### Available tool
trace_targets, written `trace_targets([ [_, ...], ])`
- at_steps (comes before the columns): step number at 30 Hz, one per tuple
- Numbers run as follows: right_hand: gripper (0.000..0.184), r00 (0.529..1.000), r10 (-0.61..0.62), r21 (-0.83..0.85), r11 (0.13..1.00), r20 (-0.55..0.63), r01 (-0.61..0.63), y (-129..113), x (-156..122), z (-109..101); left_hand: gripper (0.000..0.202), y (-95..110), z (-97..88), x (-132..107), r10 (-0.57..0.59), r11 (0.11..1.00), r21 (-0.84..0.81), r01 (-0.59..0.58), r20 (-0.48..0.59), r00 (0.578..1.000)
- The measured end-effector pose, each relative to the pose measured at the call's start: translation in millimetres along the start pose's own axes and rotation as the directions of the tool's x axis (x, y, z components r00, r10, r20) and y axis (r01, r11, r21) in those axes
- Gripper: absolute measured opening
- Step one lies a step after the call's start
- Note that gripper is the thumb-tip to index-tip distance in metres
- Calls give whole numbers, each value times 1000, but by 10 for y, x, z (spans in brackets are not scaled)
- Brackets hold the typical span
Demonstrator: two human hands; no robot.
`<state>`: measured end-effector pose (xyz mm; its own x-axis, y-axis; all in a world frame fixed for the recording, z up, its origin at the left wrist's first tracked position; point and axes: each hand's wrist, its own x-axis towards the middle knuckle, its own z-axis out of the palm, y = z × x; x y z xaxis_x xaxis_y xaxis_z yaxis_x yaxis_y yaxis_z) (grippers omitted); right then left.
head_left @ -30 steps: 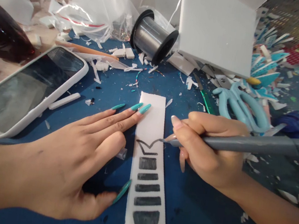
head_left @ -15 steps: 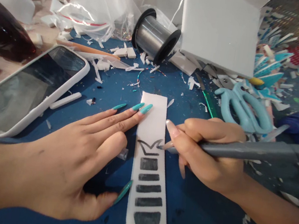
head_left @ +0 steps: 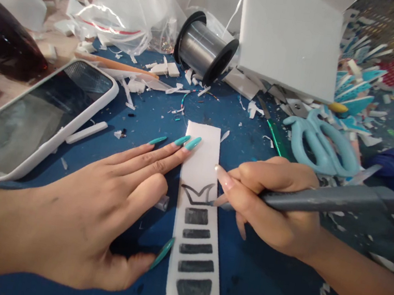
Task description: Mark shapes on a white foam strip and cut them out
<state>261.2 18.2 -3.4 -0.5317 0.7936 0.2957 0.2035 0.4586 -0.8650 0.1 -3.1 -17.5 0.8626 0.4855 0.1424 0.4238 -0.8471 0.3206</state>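
Note:
A white strip [head_left: 200, 160] lies lengthwise on the blue work surface, bearing a dark fishbone-like drawing of filled bars, a pointed block and an outlined tail. My left hand [head_left: 100, 212] rests flat at its left side, fingers stretched out, with two fingertips on the upper part and the thumb nail at the left edge. In my right hand [head_left: 270, 201] is a grey marker [head_left: 336, 196], gripped between thumb and fingers. Its tip meets the strip near the right end of the tail outline's lower line. A small clear piece [head_left: 163, 203] shows beside my left hand, partly hidden.
A phone [head_left: 35, 120] and a dark bottle [head_left: 7, 38] are at the left. Behind the strip stand a wire spool [head_left: 206, 46], a plastic bag [head_left: 123, 15] and a white box [head_left: 289, 38]. Light-blue scissors [head_left: 322, 140] and a green-handled tool [head_left: 275, 136] lie right, among white scraps.
My right hand has shifted the marker tip slightly down and right. The tail outline's right side now reaches its lower line. My left hand and the strip have stayed put.

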Motion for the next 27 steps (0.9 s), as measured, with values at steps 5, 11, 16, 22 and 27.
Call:
trace_targets([
  [5,49,978,62,-104,991,-201,-85,-1,-27,39,38,12,-2,-2,-15,1000,3,15,-4,1000],
  [11,46,998,4,-50,999,-70,-8,8,4,43,32,28,6,-1,0,1000,30,1,-38,999],
  [16,46,992,2,-68,998,-126,-10,8,8,36,34,17,8,12,2,999,39,0,-28,1000],
  [22,45,997,-27,-61,998,-78,23,11,10,51,39,-1,14,-16,-2,1000,20,2,2,1000],
  [27,44,999,-36,-45,998,-12,35,11,-2,47,39,-6,21,-20,6,1000,12,-6,0,1000],
])
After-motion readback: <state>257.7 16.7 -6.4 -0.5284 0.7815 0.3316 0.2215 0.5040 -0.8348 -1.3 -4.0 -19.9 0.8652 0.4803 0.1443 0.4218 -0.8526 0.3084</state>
